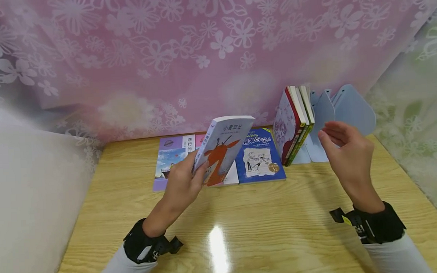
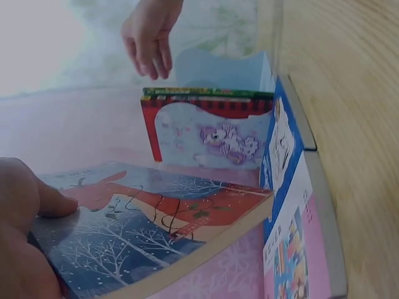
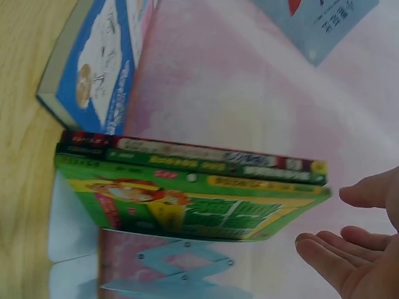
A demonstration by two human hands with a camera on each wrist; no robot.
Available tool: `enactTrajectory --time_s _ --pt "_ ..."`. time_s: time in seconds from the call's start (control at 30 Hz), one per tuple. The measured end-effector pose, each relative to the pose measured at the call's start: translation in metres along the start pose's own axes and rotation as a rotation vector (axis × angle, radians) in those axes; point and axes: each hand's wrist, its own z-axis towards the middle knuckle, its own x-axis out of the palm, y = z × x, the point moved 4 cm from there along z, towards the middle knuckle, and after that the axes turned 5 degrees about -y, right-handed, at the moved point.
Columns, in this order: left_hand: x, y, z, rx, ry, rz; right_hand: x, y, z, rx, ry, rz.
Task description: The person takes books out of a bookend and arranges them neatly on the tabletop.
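Observation:
My left hand grips a paperback book by its spine side, thumb on the cover. The cover is grey-blue with an orange-red deer-like animal, and the book is tilted above other books lying on the table. To the right, my right hand is raised beside a few upright books, its fingers loosely bent and holding nothing. In the right wrist view its fingertips are a short way off the top of the green-covered book. Those books stand against a light blue folding bookend.
Lying flat along the back are a blue comic-style book, a purple book and a pink book, partly covered by the held one. A pink floral cloth hangs behind the wooden table.

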Motion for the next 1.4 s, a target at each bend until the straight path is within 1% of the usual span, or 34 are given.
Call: enactTrajectory --time_s 0.1,0.2,0.3,0.4,0.53,0.7,0.77,0.9,1.03,1.13,1.27,1.4 --pt "-0.009 0.008 -0.001 -0.058 -0.007 -0.008 0.007 -0.009 0.001 0.026 0.037 -0.004" --pt "-0.019 0.016 -0.002 -0.116 -0.017 0.015 0.014 -0.015 0.0 0.032 0.088 -0.007" --pt "-0.03 0.025 -0.003 -0.171 -0.041 0.05 0.02 -0.017 -0.001 0.029 0.132 -0.011" --pt "-0.042 0.033 -0.005 -0.231 -0.064 0.074 0.025 -0.016 0.0 0.021 0.158 -0.005" --pt "-0.058 0.047 -0.005 -0.339 -0.078 0.103 0.028 -0.016 0.003 0.005 0.17 0.0" --pt "-0.082 0.067 -0.005 -0.511 -0.085 0.156 0.031 -0.019 0.006 0.004 0.186 -0.035" --pt "-0.093 0.074 -0.003 -0.549 -0.091 0.179 0.032 -0.02 0.008 -0.001 0.188 -0.045" --pt "-0.112 0.087 0.0 -0.593 -0.103 0.212 0.035 -0.018 0.012 -0.005 0.2 -0.065" --pt "-0.128 0.102 -0.003 -0.653 -0.099 0.254 0.037 -0.015 0.015 0.0 0.211 -0.09" --pt "-0.137 0.112 -0.006 -0.696 -0.086 0.27 0.039 -0.015 0.016 0.018 0.222 -0.119" --pt "-0.149 0.124 -0.012 -0.731 -0.053 0.276 0.041 -0.018 0.017 0.066 0.252 -0.149" --pt "-0.161 0.136 -0.016 -0.756 -0.025 0.277 0.044 -0.021 0.018 0.082 0.265 -0.16"
